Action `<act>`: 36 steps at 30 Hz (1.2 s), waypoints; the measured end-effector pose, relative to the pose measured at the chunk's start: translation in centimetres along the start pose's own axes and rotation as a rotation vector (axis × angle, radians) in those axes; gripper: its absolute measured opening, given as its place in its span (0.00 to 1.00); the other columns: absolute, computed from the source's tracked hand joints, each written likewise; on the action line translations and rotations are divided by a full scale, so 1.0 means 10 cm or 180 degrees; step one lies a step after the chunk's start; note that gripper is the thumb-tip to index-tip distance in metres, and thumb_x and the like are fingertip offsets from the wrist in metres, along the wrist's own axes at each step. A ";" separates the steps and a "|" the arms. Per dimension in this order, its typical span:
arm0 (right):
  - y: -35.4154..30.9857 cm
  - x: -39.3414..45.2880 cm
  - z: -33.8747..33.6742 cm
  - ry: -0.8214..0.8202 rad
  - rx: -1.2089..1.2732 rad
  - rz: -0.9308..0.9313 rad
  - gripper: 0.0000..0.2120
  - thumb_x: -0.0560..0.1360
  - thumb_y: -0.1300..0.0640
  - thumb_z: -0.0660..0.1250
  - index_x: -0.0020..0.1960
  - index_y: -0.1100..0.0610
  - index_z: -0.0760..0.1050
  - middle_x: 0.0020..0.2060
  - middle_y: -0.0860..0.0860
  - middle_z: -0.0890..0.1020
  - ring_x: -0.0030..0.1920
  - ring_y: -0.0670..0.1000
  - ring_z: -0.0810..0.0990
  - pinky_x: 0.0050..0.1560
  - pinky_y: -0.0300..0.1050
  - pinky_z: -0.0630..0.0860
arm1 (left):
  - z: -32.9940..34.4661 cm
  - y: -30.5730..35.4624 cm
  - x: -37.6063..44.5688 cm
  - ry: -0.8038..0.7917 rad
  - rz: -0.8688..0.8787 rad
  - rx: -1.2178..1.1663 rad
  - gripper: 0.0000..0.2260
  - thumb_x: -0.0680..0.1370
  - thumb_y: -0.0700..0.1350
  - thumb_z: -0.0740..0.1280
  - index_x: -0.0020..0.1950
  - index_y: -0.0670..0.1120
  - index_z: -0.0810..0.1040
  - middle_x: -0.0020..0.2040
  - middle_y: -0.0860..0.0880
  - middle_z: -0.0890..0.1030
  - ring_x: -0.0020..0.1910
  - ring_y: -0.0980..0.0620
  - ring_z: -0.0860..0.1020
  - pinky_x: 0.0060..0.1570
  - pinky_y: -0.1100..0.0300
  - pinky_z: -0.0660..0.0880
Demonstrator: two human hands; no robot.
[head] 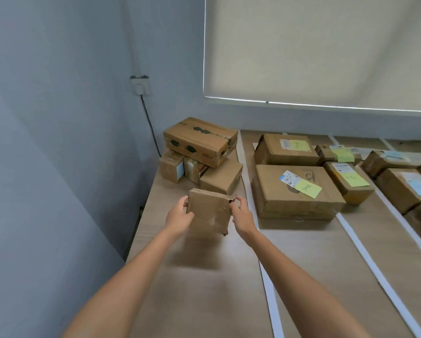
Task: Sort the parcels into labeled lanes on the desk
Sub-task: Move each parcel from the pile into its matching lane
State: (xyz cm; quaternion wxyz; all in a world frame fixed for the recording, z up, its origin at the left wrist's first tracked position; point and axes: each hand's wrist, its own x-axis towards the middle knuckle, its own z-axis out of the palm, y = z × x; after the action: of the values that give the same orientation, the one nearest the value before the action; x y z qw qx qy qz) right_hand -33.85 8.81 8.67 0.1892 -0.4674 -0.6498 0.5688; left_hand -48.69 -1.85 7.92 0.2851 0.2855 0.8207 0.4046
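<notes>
Two bare forearms reach forward over a pale wooden desk (204, 289). The left hand (179, 218) and right hand (242, 217) grip opposite side edges of a small cardboard parcel (209, 212), fingers curled round it, holding it lifted just above the desk's left lane. It looks light and fairly stiff, though its top edge is ragged and one lower corner torn, so a hold on the flat sides seems safer than on the corners. No label shows on the face turned to the camera; it may be on a hidden side. Just beyond sits a pile of unsorted boxes (201, 152) in the far left corner. To the right, white tape strips (272, 308) divide lanes where sorted parcels with yellow notes (294, 189) lie.
</notes>
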 end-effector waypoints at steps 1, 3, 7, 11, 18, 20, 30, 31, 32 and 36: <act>-0.03 -0.05 -0.07 -0.0008 0.0052 -0.0032 0.22 0.80 0.50 0.53 0.73 0.52 0.58 0.62 0.55 0.73 0.58 0.52 0.72 0.58 0.47 0.69 | 0.00 0.06 -0.07 0.0034 0.0028 -0.0019 0.26 0.76 0.39 0.62 0.73 0.50 0.61 0.68 0.49 0.71 0.66 0.49 0.70 0.53 0.61 0.67; -0.08 -0.18 -0.23 0.0023 0.0159 -0.0121 0.22 0.80 0.49 0.53 0.73 0.51 0.58 0.64 0.55 0.73 0.61 0.54 0.72 0.58 0.48 0.69 | 0.03 0.18 -0.25 0.0104 0.0084 -0.0178 0.28 0.76 0.40 0.62 0.74 0.52 0.57 0.69 0.49 0.70 0.64 0.48 0.70 0.54 0.58 0.68; -0.19 -0.50 -0.55 -0.0017 0.0305 -0.0348 0.21 0.79 0.48 0.53 0.71 0.44 0.57 0.65 0.53 0.73 0.63 0.57 0.72 0.65 0.59 0.68 | 0.14 0.44 -0.62 0.0245 0.0227 -0.0505 0.29 0.77 0.41 0.61 0.74 0.57 0.52 0.69 0.49 0.67 0.58 0.52 0.67 0.54 0.56 0.66; -0.20 -0.74 -0.80 0.0025 0.0438 -0.0340 0.21 0.79 0.49 0.54 0.71 0.47 0.58 0.64 0.54 0.73 0.62 0.58 0.73 0.65 0.61 0.69 | 0.28 0.67 -0.89 0.0325 0.0160 -0.0658 0.28 0.78 0.42 0.61 0.74 0.54 0.54 0.67 0.48 0.68 0.58 0.50 0.69 0.55 0.53 0.70; -0.15 -1.01 -1.21 0.0333 0.0669 -0.0285 0.17 0.77 0.51 0.59 0.63 0.55 0.72 0.53 0.54 0.76 0.53 0.54 0.77 0.55 0.51 0.77 | 0.48 1.00 -1.30 0.0375 0.0261 -0.0676 0.19 0.77 0.37 0.57 0.68 0.41 0.71 0.60 0.45 0.69 0.53 0.50 0.72 0.50 0.58 0.73; -0.13 -1.07 -1.29 0.0350 0.0539 -0.0335 0.13 0.77 0.50 0.58 0.54 0.54 0.78 0.53 0.58 0.77 0.48 0.53 0.76 0.44 0.44 0.74 | 0.50 1.07 -1.38 0.0368 0.0337 -0.0759 0.19 0.76 0.37 0.57 0.66 0.41 0.73 0.62 0.43 0.74 0.58 0.46 0.74 0.59 0.52 0.74; -0.11 -1.15 -1.53 0.0473 0.0367 -0.0774 0.19 0.71 0.66 0.68 0.59 0.53 0.69 0.56 0.50 0.75 0.52 0.46 0.74 0.45 0.37 0.73 | 0.61 1.21 -1.54 0.0749 0.0383 -0.0887 0.08 0.78 0.45 0.64 0.48 0.42 0.68 0.46 0.45 0.73 0.42 0.50 0.71 0.37 0.61 0.69; -0.12 -1.15 -1.55 0.0475 0.0343 -0.0796 0.20 0.71 0.66 0.69 0.58 0.51 0.68 0.54 0.50 0.76 0.51 0.46 0.75 0.43 0.35 0.73 | 0.61 1.21 -1.55 0.0778 0.0393 -0.0917 0.08 0.78 0.46 0.63 0.49 0.43 0.67 0.47 0.45 0.73 0.42 0.50 0.71 0.38 0.60 0.69; -0.13 -1.14 -1.57 0.0473 0.0306 -0.0807 0.23 0.70 0.67 0.70 0.58 0.50 0.67 0.52 0.49 0.76 0.51 0.48 0.76 0.40 0.34 0.73 | 0.61 1.20 -1.54 0.0762 0.0398 -0.0996 0.08 0.79 0.48 0.61 0.52 0.44 0.67 0.49 0.44 0.74 0.44 0.50 0.73 0.41 0.59 0.71; -0.14 -1.14 -1.61 0.0378 -0.0054 -0.0917 0.41 0.68 0.72 0.70 0.72 0.44 0.60 0.52 0.50 0.72 0.50 0.49 0.74 0.38 0.37 0.78 | 0.61 1.23 -1.55 0.0495 0.0339 -0.1278 0.17 0.82 0.51 0.52 0.69 0.48 0.67 0.64 0.45 0.73 0.63 0.45 0.72 0.63 0.45 0.71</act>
State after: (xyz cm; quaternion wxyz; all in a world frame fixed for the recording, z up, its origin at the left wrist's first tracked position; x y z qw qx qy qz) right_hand -16.22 8.60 17.73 0.3030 -0.4037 -0.7026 0.5016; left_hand -31.07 -3.36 18.65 0.2503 0.2338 0.7270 0.5951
